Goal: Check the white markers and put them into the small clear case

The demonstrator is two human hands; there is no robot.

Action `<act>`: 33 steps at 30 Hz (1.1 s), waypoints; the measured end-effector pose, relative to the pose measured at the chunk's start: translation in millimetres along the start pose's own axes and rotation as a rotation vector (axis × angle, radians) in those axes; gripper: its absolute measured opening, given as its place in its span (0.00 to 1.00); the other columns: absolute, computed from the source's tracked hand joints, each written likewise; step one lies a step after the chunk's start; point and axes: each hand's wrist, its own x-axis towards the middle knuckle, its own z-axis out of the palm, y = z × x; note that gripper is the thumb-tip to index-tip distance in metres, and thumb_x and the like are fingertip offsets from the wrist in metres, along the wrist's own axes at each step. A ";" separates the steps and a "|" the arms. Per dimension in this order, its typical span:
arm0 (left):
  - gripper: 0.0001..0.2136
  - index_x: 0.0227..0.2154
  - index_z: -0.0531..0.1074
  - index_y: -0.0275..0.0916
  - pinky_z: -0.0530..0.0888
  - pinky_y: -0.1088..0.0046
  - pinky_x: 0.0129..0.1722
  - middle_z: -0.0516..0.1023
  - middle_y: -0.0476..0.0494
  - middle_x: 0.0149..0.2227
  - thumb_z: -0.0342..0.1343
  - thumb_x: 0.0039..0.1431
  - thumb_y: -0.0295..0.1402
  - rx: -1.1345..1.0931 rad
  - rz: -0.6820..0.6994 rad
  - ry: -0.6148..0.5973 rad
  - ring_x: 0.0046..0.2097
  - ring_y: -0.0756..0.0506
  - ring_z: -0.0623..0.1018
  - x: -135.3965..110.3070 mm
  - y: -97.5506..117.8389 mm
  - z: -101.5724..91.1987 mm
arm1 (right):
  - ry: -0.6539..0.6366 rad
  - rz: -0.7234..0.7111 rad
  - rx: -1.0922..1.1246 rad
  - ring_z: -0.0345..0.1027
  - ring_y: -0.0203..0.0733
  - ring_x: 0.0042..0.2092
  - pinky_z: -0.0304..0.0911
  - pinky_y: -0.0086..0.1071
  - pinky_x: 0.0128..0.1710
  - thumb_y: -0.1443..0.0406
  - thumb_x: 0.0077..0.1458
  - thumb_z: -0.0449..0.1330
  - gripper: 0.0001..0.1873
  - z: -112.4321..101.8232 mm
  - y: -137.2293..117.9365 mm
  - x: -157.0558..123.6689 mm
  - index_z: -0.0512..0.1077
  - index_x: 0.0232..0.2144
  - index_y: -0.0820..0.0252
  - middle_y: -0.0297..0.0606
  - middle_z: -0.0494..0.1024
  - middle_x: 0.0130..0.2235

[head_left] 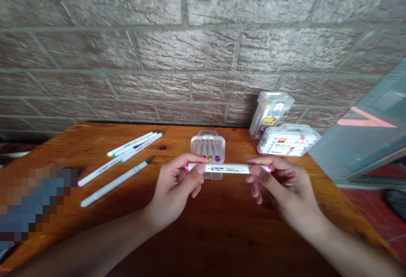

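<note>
A white marker pen [226, 168] with pink ends is held level between my two hands, its printed label facing me. My left hand [180, 175] pinches its left end between thumb and fingers. At the other end, the thumb and fingers of my right hand [282, 179] close on it in the same way. Just behind the marker lies a clear plastic case [207, 143] containing several markers, with red, yellow and purple ends showing. The marker and my hands hide part of the case's front.
Several loose markers [114, 184] lie on the wooden table [203, 239] to the left. At the back right, a tall clear case [269, 114] stands beside a lower clear case [288, 140], both containing markers. A stone-block wall [158, 53] rises behind the table.
</note>
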 end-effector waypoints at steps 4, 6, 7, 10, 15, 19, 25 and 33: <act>0.11 0.43 0.82 0.37 0.67 0.78 0.19 0.75 0.50 0.25 0.64 0.67 0.39 -0.123 -0.001 0.002 0.20 0.55 0.64 1.8 0.5 1.6 | -0.002 0.031 0.059 0.72 0.36 0.21 0.70 0.26 0.16 0.58 0.61 0.72 0.10 -2.3 0.6 0.3 0.84 0.41 0.57 0.39 0.85 0.30; 0.10 0.44 0.83 0.37 0.67 0.78 0.19 0.77 0.48 0.27 0.63 0.68 0.39 -0.168 0.013 0.005 0.20 0.55 0.64 2.2 1.6 2.6 | -0.003 0.054 0.091 0.72 0.36 0.21 0.70 0.26 0.17 0.58 0.63 0.70 0.10 -3.4 0.0 0.4 0.84 0.43 0.57 0.40 0.85 0.31; 0.11 0.44 0.82 0.37 0.68 0.78 0.19 0.78 0.47 0.28 0.62 0.68 0.39 -0.185 0.020 0.008 0.20 0.55 0.64 2.4 2.0 3.0 | -0.003 0.064 0.107 0.73 0.35 0.21 0.70 0.26 0.17 0.58 0.63 0.70 0.10 -3.8 -0.4 0.5 0.84 0.43 0.57 0.40 0.86 0.32; 0.11 0.43 0.82 0.37 0.68 0.77 0.19 0.79 0.46 0.28 0.62 0.68 0.39 -0.220 0.030 0.017 0.20 0.55 0.65 2.7 2.9 4.0 | -0.002 0.088 0.143 0.73 0.36 0.21 0.70 0.26 0.17 0.57 0.64 0.69 0.11 -4.0 -1.4 0.7 0.84 0.44 0.56 0.40 0.86 0.33; 0.13 0.44 0.82 0.35 0.68 0.76 0.19 0.80 0.44 0.29 0.61 0.68 0.39 -0.242 0.026 0.024 0.20 0.54 0.65 1.9 3.0 3.8 | 0.000 0.115 0.186 0.72 0.36 0.21 0.70 0.26 0.16 0.57 0.64 0.68 0.11 -3.4 -0.7 2.2 0.83 0.43 0.57 0.41 0.86 0.34; 0.13 0.45 0.83 0.35 0.68 0.76 0.19 0.80 0.43 0.29 0.59 0.69 0.39 -0.260 0.029 0.014 0.20 0.54 0.66 0.7 2.5 3.0 | 0.001 0.120 0.210 0.73 0.37 0.21 0.71 0.27 0.16 0.58 0.65 0.68 0.11 -3.9 -1.0 2.1 0.83 0.44 0.57 0.41 0.87 0.35; 0.13 0.44 0.83 0.33 0.68 0.75 0.20 0.81 0.42 0.29 0.58 0.68 0.37 -0.290 0.028 0.001 0.20 0.54 0.64 1.7 3.7 3.3 | 0.013 0.134 0.221 0.73 0.38 0.20 0.70 0.27 0.15 0.58 0.63 0.68 0.11 -2.8 -5.1 2.3 0.84 0.43 0.58 0.42 0.86 0.32; 0.14 0.42 0.82 0.34 0.68 0.75 0.19 0.80 0.43 0.28 0.60 0.68 0.41 -0.250 0.037 0.001 0.20 0.53 0.65 2.7 2.5 2.7 | -0.009 0.067 0.153 0.74 0.38 0.21 0.71 0.28 0.16 0.57 0.65 0.67 0.11 -3.0 -5.0 0.3 0.84 0.43 0.56 0.42 0.86 0.34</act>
